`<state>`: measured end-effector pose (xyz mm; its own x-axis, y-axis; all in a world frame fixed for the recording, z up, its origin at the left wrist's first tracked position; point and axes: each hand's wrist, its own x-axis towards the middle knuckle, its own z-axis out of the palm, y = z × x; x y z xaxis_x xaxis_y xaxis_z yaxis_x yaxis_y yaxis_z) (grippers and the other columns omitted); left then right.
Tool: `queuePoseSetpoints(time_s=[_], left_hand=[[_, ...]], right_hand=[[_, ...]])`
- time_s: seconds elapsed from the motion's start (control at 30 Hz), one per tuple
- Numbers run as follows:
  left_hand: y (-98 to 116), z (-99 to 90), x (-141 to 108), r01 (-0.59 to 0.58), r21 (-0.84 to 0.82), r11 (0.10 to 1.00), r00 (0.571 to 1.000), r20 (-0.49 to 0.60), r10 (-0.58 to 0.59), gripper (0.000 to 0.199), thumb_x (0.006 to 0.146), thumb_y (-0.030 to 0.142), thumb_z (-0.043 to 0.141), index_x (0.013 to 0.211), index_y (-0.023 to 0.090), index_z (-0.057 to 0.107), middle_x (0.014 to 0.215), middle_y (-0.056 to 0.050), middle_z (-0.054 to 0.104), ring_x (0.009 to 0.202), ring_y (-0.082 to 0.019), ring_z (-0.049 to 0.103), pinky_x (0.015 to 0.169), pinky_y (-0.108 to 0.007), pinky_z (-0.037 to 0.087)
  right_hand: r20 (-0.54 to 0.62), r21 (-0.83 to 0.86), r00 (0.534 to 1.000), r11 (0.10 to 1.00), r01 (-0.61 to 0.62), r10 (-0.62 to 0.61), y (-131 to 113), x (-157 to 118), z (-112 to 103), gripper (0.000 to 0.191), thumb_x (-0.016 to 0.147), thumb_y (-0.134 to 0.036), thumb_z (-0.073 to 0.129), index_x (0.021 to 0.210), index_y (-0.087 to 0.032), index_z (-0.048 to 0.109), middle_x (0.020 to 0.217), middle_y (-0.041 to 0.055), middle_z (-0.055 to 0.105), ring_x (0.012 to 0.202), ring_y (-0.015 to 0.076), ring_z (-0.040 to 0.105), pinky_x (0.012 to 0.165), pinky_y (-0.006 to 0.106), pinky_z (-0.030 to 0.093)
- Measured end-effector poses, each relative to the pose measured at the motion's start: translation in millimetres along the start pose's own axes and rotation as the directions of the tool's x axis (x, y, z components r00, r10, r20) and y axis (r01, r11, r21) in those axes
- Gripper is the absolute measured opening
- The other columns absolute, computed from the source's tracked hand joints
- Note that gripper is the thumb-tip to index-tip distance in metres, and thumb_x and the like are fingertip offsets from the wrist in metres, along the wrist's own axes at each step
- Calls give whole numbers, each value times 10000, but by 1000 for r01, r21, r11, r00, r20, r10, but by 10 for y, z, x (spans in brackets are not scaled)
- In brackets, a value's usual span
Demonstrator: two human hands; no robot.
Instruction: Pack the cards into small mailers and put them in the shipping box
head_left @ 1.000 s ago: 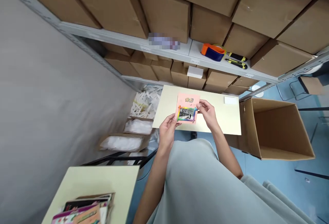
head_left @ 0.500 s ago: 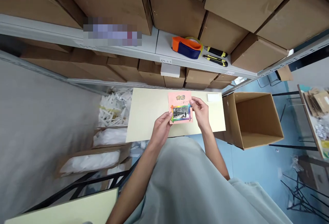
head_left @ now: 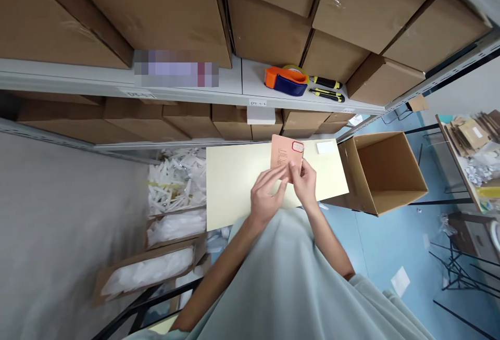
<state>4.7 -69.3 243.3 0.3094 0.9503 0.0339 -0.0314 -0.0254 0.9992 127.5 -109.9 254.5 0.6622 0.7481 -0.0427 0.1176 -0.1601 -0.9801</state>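
A pink card or booklet [head_left: 282,151] is held up over the pale yellow table [head_left: 230,189]. Its visible side bears small printed text and a red-outlined label at the upper right. My right hand [head_left: 305,183] pinches its lower right edge between thumb and fingers. My left hand [head_left: 267,197] is at the lower edge with its fingers apart, thumb and fingertips near or against the card; whether it grips is unclear. A small white card [head_left: 325,147] lies on the table's right part.
An open cardboard box [head_left: 390,173] stands right of the table. Above, a shelf [head_left: 253,79] holds boxes, an orange and blue tape dispenser [head_left: 286,80] and yellow-black cutters [head_left: 327,95]. White packing material [head_left: 175,184] fills containers at the left.
The pink card now shows its text side instead of the picture side. My left hand has opened its fingers and moved right. The view has shifted a little.
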Motion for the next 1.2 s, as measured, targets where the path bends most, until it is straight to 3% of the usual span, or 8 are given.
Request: queuePoseSetpoints(time_s=[0.13, 0.23, 0.37, 0.67, 0.77, 0.97, 1.1, 1.2], left_hand=[[-101, -185, 140, 141, -75, 987, 989, -29, -144, 568, 847, 547, 908, 1304, 222, 821, 1445, -140, 759, 1373, -357, 691, 1193, -507, 570], [-120, -206, 209, 343, -218, 914, 935, 173, -310, 609, 835, 681, 888, 1178, 179, 854, 1211, -146, 839, 1159, -345, 788, 1055, -470, 645], [-20, -60, 228, 402, -296, 866, 914, 177, -364, 636, 782, 718, 919, 1100, 169, 872, 1054, -117, 855, 952, -313, 821, 899, -428, 686], [-14, 231, 323, 185, -109, 977, 970, -138, -199, 555, 919, 670, 811, 1153, 174, 889, 1114, -87, 872, 1050, -312, 833, 1008, -442, 686], [-43, 347, 303, 63, 77, 995, 969, -244, -42, 427, 1003, 541, 754, 1222, 197, 884, 1208, -77, 864, 1152, -328, 828, 1078, -461, 671], [-29, 627, 161, -241, 285, 928, 963, -50, 266, 305, 1058, 381, 681, 1253, 240, 870, 1362, -74, 814, 1270, -299, 796, 1183, -491, 636], [8, 590, 147, -161, 255, 953, 980, -71, 184, 368, 1048, 439, 718, 1331, 234, 833, 1386, -103, 807, 1283, -288, 787, 1169, -485, 642], [-1, 456, 218, 30, 134, 991, 976, -220, 0, 578, 961, 579, 811, 1400, 203, 788, 1448, -151, 769, 1336, -315, 749, 1102, -474, 672]], right_hand=[[119, 149, 990, 985, -87, 69, -97, 116, -180, 548, 909, -745, 777, 1079, -224, 765, 1022, 69, 833, 928, 267, 771, 813, 379, 671], [183, 225, 979, 965, -136, 95, -137, 181, -235, 551, 886, -727, 819, 1084, -215, 774, 1088, 83, 855, 970, 285, 802, 858, 409, 693], [211, 274, 973, 950, -148, 90, -86, 299, -235, 539, 871, -703, 845, 1067, -206, 776, 1087, 84, 863, 928, 278, 814, 864, 426, 703], [-37, 92, 997, 993, 75, -72, 2, 554, -377, 548, 1005, -635, 703, 1359, -222, 769, 1444, 150, 774, 1302, 299, 763, 1110, 470, 633], [110, 99, 993, 994, 35, -46, 15, 455, -356, 590, 991, -649, 726, 1420, -246, 765, 1507, 134, 746, 1386, 313, 729, 1110, 462, 645], [217, 204, 976, 978, -34, -11, 32, 335, -317, 557, 959, -636, 794, 1329, -218, 807, 1291, 79, 834, 1163, 262, 793, 1042, 375, 665], [186, 230, 983, 973, -32, -11, 53, 524, -513, 536, 1008, -698, 690, 1084, -190, 847, 892, 48, 812, 833, 213, 746, 827, 339, 670], [246, 245, 969, 968, -60, -2, 69, 669, -704, 563, 962, -729, 726, 1111, -204, 860, 910, 51, 815, 821, 221, 738, 825, 354, 659]])
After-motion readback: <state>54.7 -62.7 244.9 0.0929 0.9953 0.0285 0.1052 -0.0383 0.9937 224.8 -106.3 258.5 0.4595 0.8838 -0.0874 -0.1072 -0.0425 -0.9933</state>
